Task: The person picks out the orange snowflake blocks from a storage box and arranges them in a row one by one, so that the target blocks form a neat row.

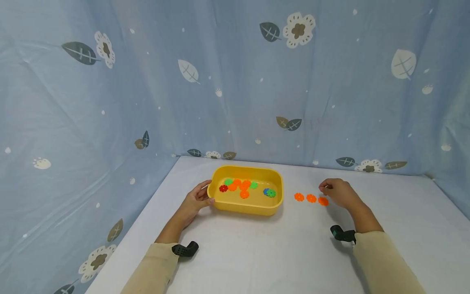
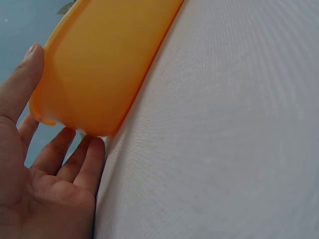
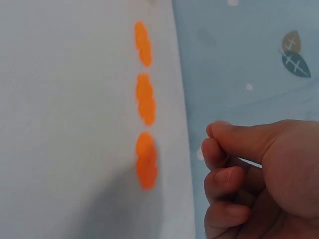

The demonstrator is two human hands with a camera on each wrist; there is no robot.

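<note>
Beige sleeves (image 1: 150, 269) are being worn over both forearms, and a black device (image 1: 185, 250) is being carried at each wrist, over the white counter (image 1: 275, 253). Farther in, a yellow tub (image 1: 240, 208) is being grasped at its left end by the left hand (image 1: 192, 205), the thumb being set at the rim and the fingers at the end wall. The tub is being kept nearer the counter's far left corner than its far right one. Between it and the counter's right edge, three orange flower-shaped discs (image 1: 311, 198) are being shown in a row. Beside the rightmost, the right hand (image 1: 341, 192) is being held raised and clenched, thumb against forefinger, nothing being gripped. Inside the tub, a dark red disc (image 1: 223, 188), a blue disc (image 1: 266, 191), three green discs (image 1: 271, 193) and several overlapping orange ones, probably five, are being contained. Along the counter's far edge, a blue patterned curtain (image 1: 235, 106) is being hung.
</note>
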